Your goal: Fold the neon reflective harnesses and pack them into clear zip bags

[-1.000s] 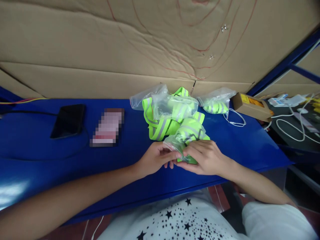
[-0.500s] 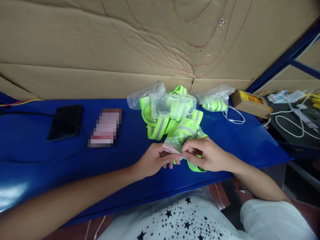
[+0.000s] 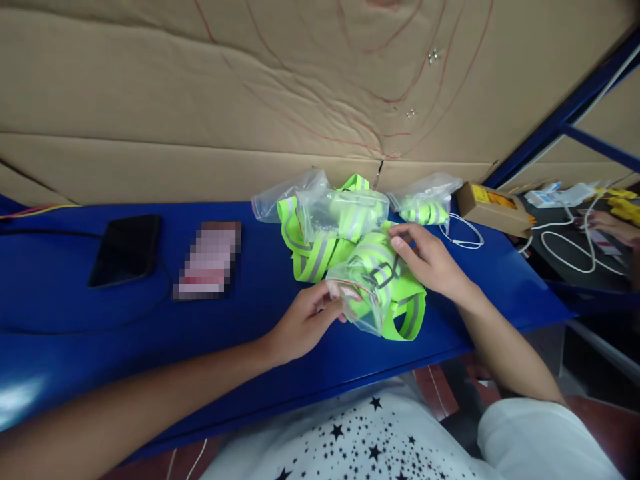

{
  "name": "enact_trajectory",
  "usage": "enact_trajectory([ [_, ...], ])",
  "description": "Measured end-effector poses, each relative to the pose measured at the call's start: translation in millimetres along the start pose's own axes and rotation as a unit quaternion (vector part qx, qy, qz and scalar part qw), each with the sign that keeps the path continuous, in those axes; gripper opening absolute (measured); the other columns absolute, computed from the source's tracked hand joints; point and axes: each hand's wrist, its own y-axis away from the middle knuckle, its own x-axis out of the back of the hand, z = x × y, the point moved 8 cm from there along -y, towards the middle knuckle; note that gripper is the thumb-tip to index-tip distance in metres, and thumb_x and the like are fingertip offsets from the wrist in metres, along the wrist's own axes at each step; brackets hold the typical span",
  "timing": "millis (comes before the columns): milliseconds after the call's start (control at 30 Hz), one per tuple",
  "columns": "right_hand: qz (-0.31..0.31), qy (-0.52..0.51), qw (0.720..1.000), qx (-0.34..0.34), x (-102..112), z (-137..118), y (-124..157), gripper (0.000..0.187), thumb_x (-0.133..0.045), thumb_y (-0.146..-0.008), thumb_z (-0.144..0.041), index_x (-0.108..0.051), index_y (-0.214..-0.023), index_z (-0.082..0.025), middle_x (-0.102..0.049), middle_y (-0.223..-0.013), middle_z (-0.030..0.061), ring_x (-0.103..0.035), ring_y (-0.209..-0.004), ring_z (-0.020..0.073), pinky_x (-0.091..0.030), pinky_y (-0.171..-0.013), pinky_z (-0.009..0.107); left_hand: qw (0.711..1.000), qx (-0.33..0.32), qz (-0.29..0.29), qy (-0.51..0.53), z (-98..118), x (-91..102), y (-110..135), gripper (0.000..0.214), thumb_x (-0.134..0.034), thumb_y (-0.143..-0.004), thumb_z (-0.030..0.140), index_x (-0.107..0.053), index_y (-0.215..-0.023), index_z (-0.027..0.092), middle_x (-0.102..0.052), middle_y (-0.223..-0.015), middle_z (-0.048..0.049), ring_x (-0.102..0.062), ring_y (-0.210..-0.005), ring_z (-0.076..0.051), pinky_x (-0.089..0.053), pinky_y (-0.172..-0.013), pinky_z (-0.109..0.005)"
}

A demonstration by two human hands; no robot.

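Observation:
My left hand (image 3: 313, 317) pinches the edge of a clear zip bag (image 3: 367, 317) near its red-lined mouth. The bag spreads over a bundled neon-yellow reflective strap (image 3: 373, 250) with grey stripes and a black buckle (image 3: 384, 275). How much of the bundle is inside the plastic, I cannot tell. On the far right side of that bundle, my right hand (image 3: 423, 257) has its thumb and fingers curled against the strap. A loop of strap (image 3: 413, 320) hangs toward the table's front edge. Behind lie more reflective straps (image 3: 315, 260) and another clear bag (image 3: 325, 210).
A bagged strap (image 3: 425, 210) sits at the back right beside a cardboard box (image 3: 493, 208) and a white cable (image 3: 465, 233). A phone (image 3: 207, 260) and a black device (image 3: 127, 250) lie left on the blue table (image 3: 240, 313). Another person's hand (image 3: 613, 227) shows far right.
My right hand has left the bag's mouth and moved up and right to the bundle. The bag's mouth has spread wider, and the buckle shows more plainly. My left hand keeps its hold.

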Motion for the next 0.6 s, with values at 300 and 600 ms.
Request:
enact_trajectory([
  [300, 0.119, -0.075, 0.990, 0.014, 47, -8, -26, 0.034, -0.068, -0.094, -0.053, -0.063, -0.084, -0.021, -0.059, -0.072, -0.0019, -0.050, -0.063, 0.0119, -0.040, -0.061, 0.026, 0.997, -0.058, -0.029, -0.051, 3, -4.2, -1, 0.025, -0.062, -0.100, 0.043, -0.062, -0.110, 0.020, -0.068, -0.112, -0.0084, -0.071, -0.098, -0.020, -0.058, -0.088, -0.035],
  [600, 0.234, 0.205, 0.933, 0.181, 94, -108, -117, 0.019, -0.071, -0.097, -0.039, -0.068, -0.091, -0.022, -0.066, -0.093, 0.0030, -0.056, -0.085, 0.0167, -0.039, -0.075, 0.028, 0.823, -0.270, -0.152, -0.475, 26, -48.5, 32, 0.016, -0.057, -0.096, 0.018, -0.068, -0.107, 0.018, -0.063, -0.135, -0.0169, -0.064, -0.119, -0.033, -0.053, -0.102, -0.052],
])
